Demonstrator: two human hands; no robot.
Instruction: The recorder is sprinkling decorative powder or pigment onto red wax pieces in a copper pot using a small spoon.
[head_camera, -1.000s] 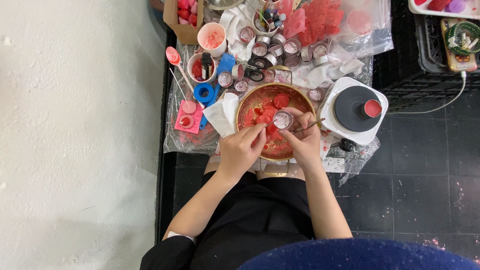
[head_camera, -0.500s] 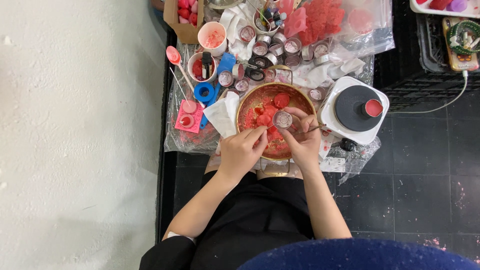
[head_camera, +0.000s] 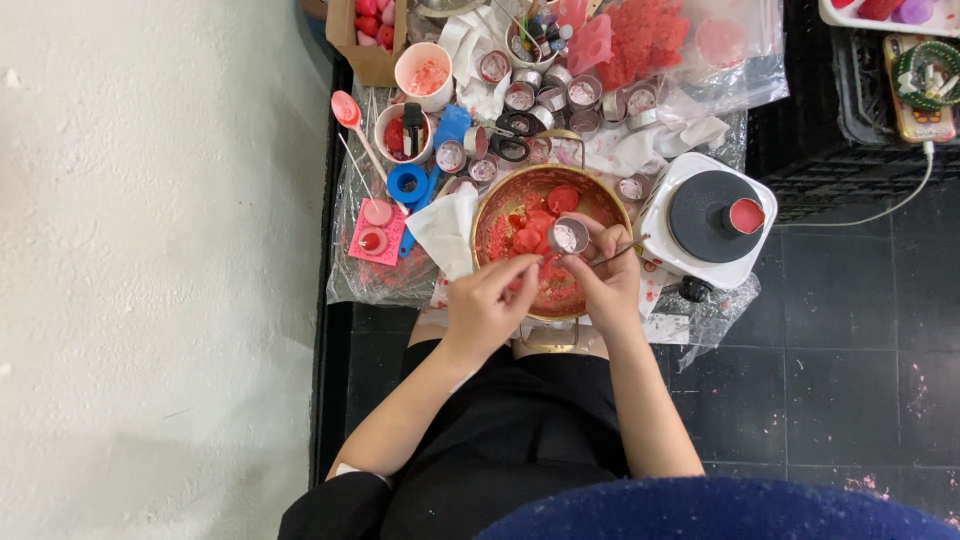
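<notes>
Partly hidden, the small metal cup (head_camera: 569, 236) sits in the right hand (head_camera: 607, 280).

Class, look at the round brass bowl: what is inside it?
The brass bowl holds red wax pieces and crumbs. Both hands cover its near side, so what lies there is hidden.

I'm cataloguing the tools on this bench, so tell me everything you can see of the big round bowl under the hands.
The bowl is round, wide and brass-coloured with a thin rim and a small handle loop on its near edge. Inside lie red waxy chunks and crumbs, which coat its walls. It sits upright on the plastic-covered table, between a white tissue and a white hotplate. The left hand and right hand hover over it, the right holding a small metal cup.
</notes>
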